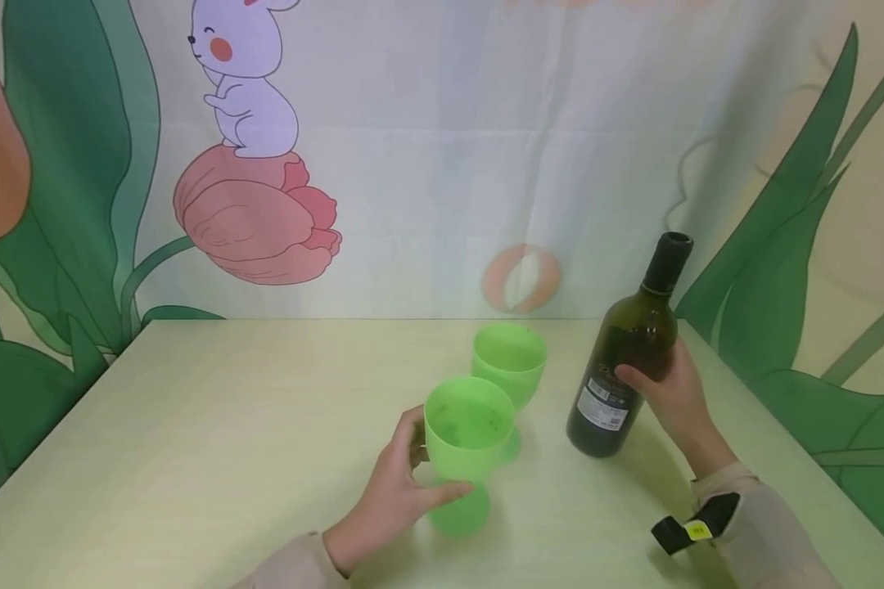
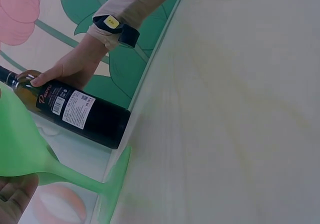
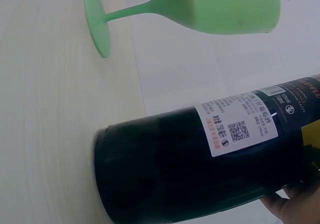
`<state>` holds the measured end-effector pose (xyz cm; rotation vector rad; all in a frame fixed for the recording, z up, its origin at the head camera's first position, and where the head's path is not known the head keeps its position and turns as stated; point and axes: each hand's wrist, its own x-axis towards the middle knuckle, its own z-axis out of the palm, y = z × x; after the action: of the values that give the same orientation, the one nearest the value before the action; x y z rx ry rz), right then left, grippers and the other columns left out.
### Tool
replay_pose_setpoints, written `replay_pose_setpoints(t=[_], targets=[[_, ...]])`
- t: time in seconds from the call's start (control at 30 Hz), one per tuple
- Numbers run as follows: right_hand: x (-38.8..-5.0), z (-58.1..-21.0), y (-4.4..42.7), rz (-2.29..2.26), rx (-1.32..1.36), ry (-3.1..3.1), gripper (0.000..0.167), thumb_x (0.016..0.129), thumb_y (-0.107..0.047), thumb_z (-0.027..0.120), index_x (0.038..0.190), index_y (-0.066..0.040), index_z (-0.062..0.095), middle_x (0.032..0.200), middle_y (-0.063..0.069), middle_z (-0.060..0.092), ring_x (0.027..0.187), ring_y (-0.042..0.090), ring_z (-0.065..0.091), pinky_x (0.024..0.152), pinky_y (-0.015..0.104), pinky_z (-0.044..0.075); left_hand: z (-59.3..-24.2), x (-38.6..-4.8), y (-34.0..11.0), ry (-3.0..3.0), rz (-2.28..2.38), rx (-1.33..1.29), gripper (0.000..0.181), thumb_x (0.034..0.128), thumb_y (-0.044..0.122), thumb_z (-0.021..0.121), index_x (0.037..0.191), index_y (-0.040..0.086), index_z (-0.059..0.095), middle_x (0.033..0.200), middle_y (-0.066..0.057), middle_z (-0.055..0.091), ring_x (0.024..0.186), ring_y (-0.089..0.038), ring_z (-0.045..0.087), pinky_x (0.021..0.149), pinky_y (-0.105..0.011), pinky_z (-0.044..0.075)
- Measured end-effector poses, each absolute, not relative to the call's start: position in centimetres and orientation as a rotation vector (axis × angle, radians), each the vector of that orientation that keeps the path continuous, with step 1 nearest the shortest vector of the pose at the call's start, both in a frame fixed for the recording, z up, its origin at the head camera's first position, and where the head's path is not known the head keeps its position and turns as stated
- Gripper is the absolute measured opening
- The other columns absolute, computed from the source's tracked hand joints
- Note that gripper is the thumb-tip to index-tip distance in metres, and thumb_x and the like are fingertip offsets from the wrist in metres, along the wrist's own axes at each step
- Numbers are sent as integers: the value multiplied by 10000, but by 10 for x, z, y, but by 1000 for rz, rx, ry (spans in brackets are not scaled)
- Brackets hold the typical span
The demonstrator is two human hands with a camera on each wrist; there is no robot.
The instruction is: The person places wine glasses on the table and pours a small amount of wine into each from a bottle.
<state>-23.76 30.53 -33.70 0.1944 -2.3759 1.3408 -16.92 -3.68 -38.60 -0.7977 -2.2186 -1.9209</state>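
A green plastic goblet [image 1: 460, 462] stands near the middle of the table, and my left hand [image 1: 389, 489] holds its bowl, fingers behind and thumb across the front. Just behind it is a second green goblet [image 1: 511, 360], partly hidden by the first. To their right my right hand [image 1: 679, 399] grips a dark wine bottle [image 1: 619, 376] around its upper body. The bottle leans with its neck away to the right; its mouth looks uncapped. A white back label [image 3: 239, 124] shows in the right wrist view. Whether the bottle's base touches the table, I cannot tell.
The pale wood-look table [image 1: 214, 433] stretches out to the left. Behind it hangs a printed cloth [image 1: 412, 164] with a rabbit and tulips. A black strap [image 1: 696, 523] with a yellow tag sits on the right wrist.
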Motion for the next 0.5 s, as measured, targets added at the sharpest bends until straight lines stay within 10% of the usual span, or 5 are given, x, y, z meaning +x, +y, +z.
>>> replay_pose_setpoints(t=[0.23,0.5], targets=[[-239,-334,301,1264,96,-2435,650,908,-254,667,1430,-59,333,1313,127,520,1005,-121,456,893,177,424,-387,-168,-37,-2196,-1926,-823,834,710,127,830,1395,139,354,1334,-63,529,1131,-193,560,920,-272,529],[-237,-333,297,1293,7,-2411,631,899,-264,675,1403,-39,370,1303,158,534,970,-121,460,877,154,411,-387,-169,-36,-2215,-1946,-814,828,721,143,828,1399,156,353,1342,-41,523,1134,-206,553,923,-279,524]])
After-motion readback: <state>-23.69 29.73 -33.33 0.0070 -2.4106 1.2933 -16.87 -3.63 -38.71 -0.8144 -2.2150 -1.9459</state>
